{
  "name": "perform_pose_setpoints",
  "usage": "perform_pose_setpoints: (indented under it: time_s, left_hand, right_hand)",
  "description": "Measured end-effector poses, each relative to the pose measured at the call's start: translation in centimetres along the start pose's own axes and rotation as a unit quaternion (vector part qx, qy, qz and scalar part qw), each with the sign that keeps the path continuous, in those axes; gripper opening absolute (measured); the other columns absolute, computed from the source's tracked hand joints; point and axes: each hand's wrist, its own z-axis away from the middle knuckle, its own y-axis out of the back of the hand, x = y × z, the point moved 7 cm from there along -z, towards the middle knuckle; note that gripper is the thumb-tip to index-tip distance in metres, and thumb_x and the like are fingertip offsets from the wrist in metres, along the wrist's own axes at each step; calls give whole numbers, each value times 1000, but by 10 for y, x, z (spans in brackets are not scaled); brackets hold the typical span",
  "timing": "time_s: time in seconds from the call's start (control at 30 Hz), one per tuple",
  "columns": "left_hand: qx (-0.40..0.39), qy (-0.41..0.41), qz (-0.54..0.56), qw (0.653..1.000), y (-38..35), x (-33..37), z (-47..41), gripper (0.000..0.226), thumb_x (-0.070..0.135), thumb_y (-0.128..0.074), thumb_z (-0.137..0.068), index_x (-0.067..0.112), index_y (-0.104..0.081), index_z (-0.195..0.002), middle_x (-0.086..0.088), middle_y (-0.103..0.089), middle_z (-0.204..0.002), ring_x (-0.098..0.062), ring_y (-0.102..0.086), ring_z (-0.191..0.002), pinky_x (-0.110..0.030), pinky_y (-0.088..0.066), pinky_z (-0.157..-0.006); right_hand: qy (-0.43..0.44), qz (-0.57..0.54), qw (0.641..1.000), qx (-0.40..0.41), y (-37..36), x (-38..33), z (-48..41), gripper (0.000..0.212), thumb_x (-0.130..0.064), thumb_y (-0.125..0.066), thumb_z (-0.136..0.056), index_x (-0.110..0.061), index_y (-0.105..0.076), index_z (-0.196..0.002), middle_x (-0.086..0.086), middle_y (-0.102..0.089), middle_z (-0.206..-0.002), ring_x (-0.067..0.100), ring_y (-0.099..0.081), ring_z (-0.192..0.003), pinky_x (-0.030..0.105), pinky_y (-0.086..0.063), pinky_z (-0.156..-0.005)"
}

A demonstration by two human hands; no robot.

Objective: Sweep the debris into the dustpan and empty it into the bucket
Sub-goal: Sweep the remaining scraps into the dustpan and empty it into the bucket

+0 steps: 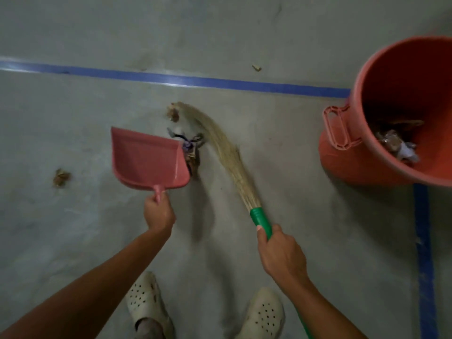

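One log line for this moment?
left hand: holds dustpan | right hand: holds broom | debris: beside dustpan | bucket: partly filled

Left hand [158, 212] gripping, right hand [281, 253] gripping

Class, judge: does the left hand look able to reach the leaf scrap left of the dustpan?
Likely yes: bare floor separates left hand and leaf scrap, though the hand grips the dustpan.

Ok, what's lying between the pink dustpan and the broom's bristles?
In the head view, a debris pile of dry leaves and dark scraps lies between the mouth of the pink dustpan and the bristles of the broom.
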Motion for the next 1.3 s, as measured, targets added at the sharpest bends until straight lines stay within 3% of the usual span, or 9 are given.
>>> perform_pose_setpoints:
  time_s: [0.17,0.33,0.43,0.47,0.53,0.67,0.9,1.1,1.3]
  left_hand:
    - [23,-4,53,998,29,28,-23,26,33,-52,-100,8,-51,-91,-16,-56,-75,-27,-55,-62,-28,-43,-47]
    - [-15,-53,99,994,-5,63,-66,29,33,-54,-100,8,-47,-87,-13,-50,-67,-20,-45,-45,-22,-35,-33]
    - [-30,-76,114,990,-27,73,-96,31,31,-56,-100,10,-46,-80,-13,-49,-66,-19,-44,-40,-23,-34,-33]
    - [-31,-78,115,990,-31,72,-105,32,32,-56,-100,11,-46,-79,-13,-51,-66,-19,-45,-40,-23,-35,-33]
    - [-30,-76,107,991,-29,70,-117,30,32,-55,-100,10,-47,-81,-14,-53,-70,-21,-47,-43,-24,-36,-33]
    - [-9,-38,110,993,2,51,-117,29,33,-53,-101,8,-49,-88,-14,-54,-70,-22,-48,-45,-22,-35,-33]
    - [47,49,128,989,105,-11,-62,34,37,-52,-101,8,-48,-85,-11,-50,-62,-20,-44,-42,-23,-34,-35]
    - [29,85,131,987,182,-40,-12,40,46,-54,-99,14,-44,-78,-7,-46,-57,-18,-41,-43,-23,-33,-37]
    - [8,122,119,985,218,-82,0,40,47,-54,-100,12,-45,-80,-8,-48,-60,-17,-43,-44,-24,-35,-37]
  right_hand:
    - [-38,-34,996,74,56,-34,-42,53,-56,-36,-100,-10,-58,-113,23,-66,-112,41,-63,-103,42,-50,-84]
    - [-110,-72,985,115,83,-60,-156,64,-55,-36,-100,1,-60,-121,28,-62,-122,43,-60,-114,44,-48,-92]
    - [-102,-55,990,82,77,-82,-218,66,-54,-34,-101,6,-60,-99,19,-64,-82,38,-63,-99,37,-45,-80]
    - [-84,-38,994,61,69,-89,-232,70,-56,-32,-100,8,-61,-96,19,-64,-79,37,-64,-94,36,-46,-79]
    - [-37,16,999,26,47,-105,-243,79,-62,-29,-97,7,-68,-105,25,-70,-99,38,-67,-96,38,-51,-85]
    - [68,75,994,-28,-8,-147,-191,65,-55,-35,-101,1,-64,-116,26,-66,-118,40,-63,-109,41,-51,-89]
    - [110,40,991,-61,-51,-192,-59,56,-55,-33,-101,-7,-58,-116,20,-65,-113,36,-63,-102,35,-42,-73]
    - [-12,-39,999,-23,-25,-168,-8,65,-59,-32,-99,-4,-62,-116,22,-67,-111,39,-64,-101,37,-49,-82]
    - [-107,16,988,-114,-62,-165,26,69,-57,-32,-101,3,-66,-104,14,-67,-70,28,-67,-64,33,-54,-65]
